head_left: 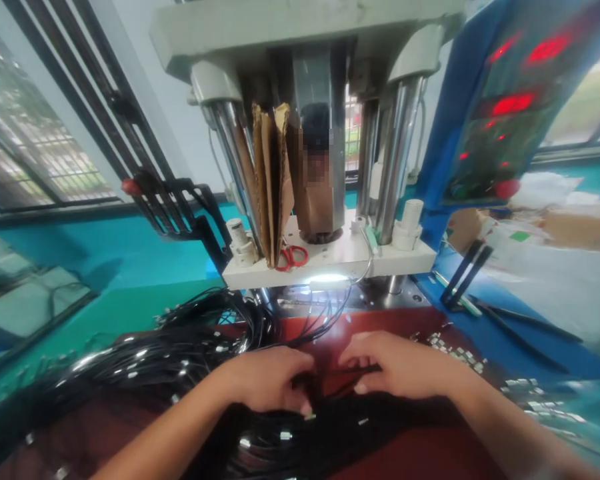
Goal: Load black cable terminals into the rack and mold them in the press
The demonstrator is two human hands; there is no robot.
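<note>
Cables dominate the near left: a large tangled bundle of thin black cables with small silver metal ends [145, 360] is spread over the dark red work mat [420, 447], reaching under both forearms. The left hand [267, 380] is laid on this bundle, fingers curled down and pinched among the strands, a silver end just beside its fingertips [305, 407]. One black strand [353, 371] is stretched from the left hand's thumb side to the right hand [400, 367], where it is pinched between thumb and curled fingers. Farther off, red-handled scissors [291, 257] are seen lying on the white base plate of the grey press machine [330, 257]. Loose small silver metal ferrules [455, 352] are scattered to the right of the right hand.
</note>
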